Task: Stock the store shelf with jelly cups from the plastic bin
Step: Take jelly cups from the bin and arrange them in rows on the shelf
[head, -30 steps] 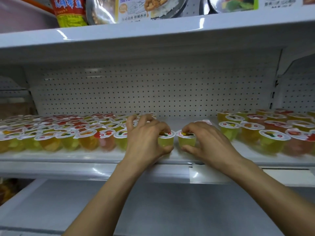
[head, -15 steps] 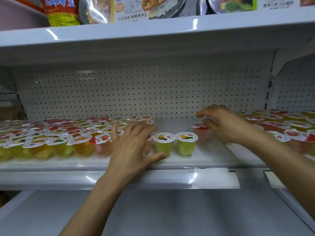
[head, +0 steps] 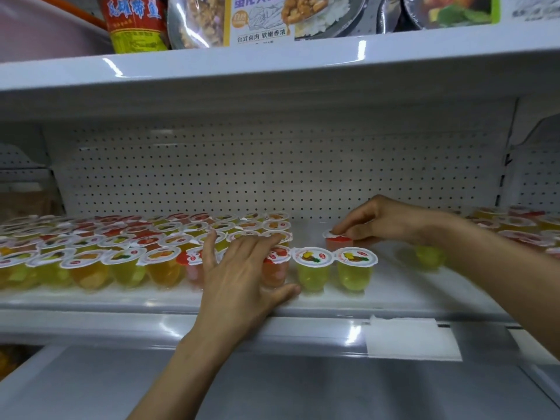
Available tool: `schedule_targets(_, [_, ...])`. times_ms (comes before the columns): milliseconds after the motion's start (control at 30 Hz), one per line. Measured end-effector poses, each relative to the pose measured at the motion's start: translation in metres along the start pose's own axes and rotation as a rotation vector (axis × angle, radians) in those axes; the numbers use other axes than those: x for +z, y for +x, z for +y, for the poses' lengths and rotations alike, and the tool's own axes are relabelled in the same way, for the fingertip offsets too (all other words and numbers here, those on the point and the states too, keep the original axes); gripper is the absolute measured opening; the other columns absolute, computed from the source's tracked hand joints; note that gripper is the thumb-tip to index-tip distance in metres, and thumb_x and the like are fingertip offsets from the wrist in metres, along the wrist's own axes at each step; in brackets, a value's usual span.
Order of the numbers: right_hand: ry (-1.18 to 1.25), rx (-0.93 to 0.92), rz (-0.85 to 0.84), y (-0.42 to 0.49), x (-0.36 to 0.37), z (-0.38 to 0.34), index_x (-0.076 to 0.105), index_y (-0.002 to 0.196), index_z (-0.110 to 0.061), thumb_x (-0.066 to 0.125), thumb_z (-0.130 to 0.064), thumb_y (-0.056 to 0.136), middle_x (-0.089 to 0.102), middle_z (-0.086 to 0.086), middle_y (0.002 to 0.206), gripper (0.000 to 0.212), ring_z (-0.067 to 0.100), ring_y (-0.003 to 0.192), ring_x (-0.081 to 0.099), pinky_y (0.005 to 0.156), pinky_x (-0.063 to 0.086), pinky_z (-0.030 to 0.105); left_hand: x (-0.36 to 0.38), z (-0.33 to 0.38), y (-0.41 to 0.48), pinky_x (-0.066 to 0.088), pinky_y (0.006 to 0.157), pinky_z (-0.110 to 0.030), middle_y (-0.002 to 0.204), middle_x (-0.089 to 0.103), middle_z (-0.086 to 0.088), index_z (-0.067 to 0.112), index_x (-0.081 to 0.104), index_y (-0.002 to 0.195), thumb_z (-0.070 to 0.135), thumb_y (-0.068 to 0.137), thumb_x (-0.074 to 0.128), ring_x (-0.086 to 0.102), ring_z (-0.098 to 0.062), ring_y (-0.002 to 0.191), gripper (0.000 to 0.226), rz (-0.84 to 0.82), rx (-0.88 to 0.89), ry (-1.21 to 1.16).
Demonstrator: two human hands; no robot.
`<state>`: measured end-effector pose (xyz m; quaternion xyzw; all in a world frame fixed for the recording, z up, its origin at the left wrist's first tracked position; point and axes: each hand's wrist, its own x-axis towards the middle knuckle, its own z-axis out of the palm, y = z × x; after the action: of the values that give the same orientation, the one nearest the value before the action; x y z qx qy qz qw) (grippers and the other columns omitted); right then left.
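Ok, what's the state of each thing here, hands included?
left hand, open, fingers spread over front cups
right hand, pinching red jelly cup at its lid
red jelly cup, upright, sealed
two yellow jelly cups, upright, sealed, side by side
shelf, bare gap behind them

Sealed jelly cups (head: 145, 237) upright in packed rows, left on white shelf (head: 394, 301). Two yellow cups (head: 312, 275) at front edge, touching; red cup (head: 338, 242) just behind. Another cluster (head: 512, 222) far right.

Shop — white metal display shelf (head: 303, 301) with perforated back panel (head: 272, 171), price-label strip (head: 412, 339) on front edge, rows of jelly cups (head: 121, 253), packaged ready meals (head: 260, 16) on upper shelf (head: 272, 65).
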<state>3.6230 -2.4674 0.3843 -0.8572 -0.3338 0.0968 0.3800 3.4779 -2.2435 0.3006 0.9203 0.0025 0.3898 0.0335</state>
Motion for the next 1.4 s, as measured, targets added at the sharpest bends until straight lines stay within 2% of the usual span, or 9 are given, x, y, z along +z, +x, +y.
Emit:
schedule_targets(367, [0.074,0.028,-0.125,0.016,0.027,-0.025,0.071,0.114,-0.013,0.053,-0.008,0.097,0.074,0.002,0.105,0.025,0.015,0.098,0.07,0.093,0.054,0.031,-0.002,0.003,0.0,0.005,0.113,-0.047,0.123,0.064,0.014,0.037,0.062,0.121,0.077,0.067,0.039,0.058,-0.01,0.116,0.071,-0.022,-0.028,0.039])
schedule_targets(533, [-0.025,-0.042,0.149,-0.003,0.021,-0.022,0.069,0.109,-0.036,0.057,-0.019,0.097,0.067,-0.012,0.118,0.024,0.01,0.106,0.062,0.098,0.05,0.033,-0.008,0.012,0.0,0.004,0.114,-0.05,0.127,0.061,0.011,0.034,0.058,0.127,0.076,0.072,0.038,0.057,-0.012,0.119,0.071,-0.001,-0.007,0.029])
schedule_targets(600, [-0.108,-0.104,0.301,-0.021,0.008,-0.012,0.068,0.103,-0.041,0.058,-0.019,0.096,0.064,-0.015,0.119,0.025,0.008,0.112,0.059,0.102,0.044,0.03,-0.009,0.019,0.001,0.006,0.114,-0.051,0.126,0.061,0.01,0.034,0.057,0.126,0.074,0.074,0.04,0.057,-0.012,0.119,0.068,0.037,0.042,0.003])
schedule_targets(700, [-0.356,0.013,0.401,-0.056,-0.02,0.006,0.063,0.122,-0.031,0.056,-0.024,0.096,0.06,-0.006,0.126,0.028,0.012,0.111,0.057,0.1,0.043,0.031,-0.009,0.035,0.002,0.008,0.115,-0.054,0.125,0.06,0.012,0.036,0.057,0.126,0.072,0.076,0.042,0.053,-0.01,0.12,0.064,0.056,0.117,-0.046])
schedule_targets(800, [-0.568,0.221,0.317,-0.083,-0.036,0.017,0.053,0.132,-0.032,0.062,-0.036,0.091,0.053,-0.005,0.138,0.042,0.018,0.115,0.055,0.101,0.045,0.039,-0.006,0.049,0.005,0.008,0.115,-0.056,0.125,0.059,0.015,0.035,0.059,0.127,0.073,0.074,0.04,0.054,-0.01,0.121,0.067,0.029,0.139,-0.081])
schedule_targets(900, [-0.723,0.319,0.199,-0.093,-0.03,0.014,0.049,0.136,-0.034,0.065,-0.036,0.088,0.053,-0.005,0.136,0.05,0.019,0.112,0.055,0.097,0.046,0.035,-0.002,0.059,0.008,0.008,0.114,-0.052,0.12,0.063,0.013,0.032,0.063,0.121,0.07,0.074,0.043,0.056,-0.012,0.116,0.064,0.037,0.172,-0.104])
schedule_targets(1100, [-0.883,0.21,0.276,-0.086,-0.026,0.015,0.06,0.125,-0.031,0.059,-0.018,0.09,0.059,0.001,0.127,0.036,0.022,0.106,0.057,0.087,0.047,0.032,0.006,0.06,0.007,0.011,0.114,-0.053,0.118,0.065,0.013,0.034,0.065,0.115,0.066,0.076,0.046,0.057,-0.012,0.115,0.054,0.041,0.188,-0.103])
schedule_targets(1200, [-0.834,0.107,0.309,-0.081,-0.027,0.023,0.066,0.115,-0.032,0.06,-0.019,0.091,0.063,-0.008,0.12,0.028,0.014,0.103,0.058,0.087,0.047,0.029,0.009,0.064,0.004,0.011,0.114,-0.055,0.122,0.063,0.015,0.037,0.064,0.116,0.067,0.077,0.045,0.056,-0.011,0.119,0.053,0.018,0.153,-0.115])
schedule_targets(1400, [-0.362,-0.131,0.433,-0.058,-0.009,0.032,0.076,0.086,-0.02,0.071,-0.011,0.084,0.073,-0.008,0.087,0.011,0.005,0.083,0.066,0.082,0.052,0.025,0.011,0.066,0.002,0.011,0.114,-0.056,0.122,0.062,0.017,0.038,0.062,0.118,0.066,0.077,0.045,0.055,-0.009,0.12,0.052,0.005,0.11,-0.113])
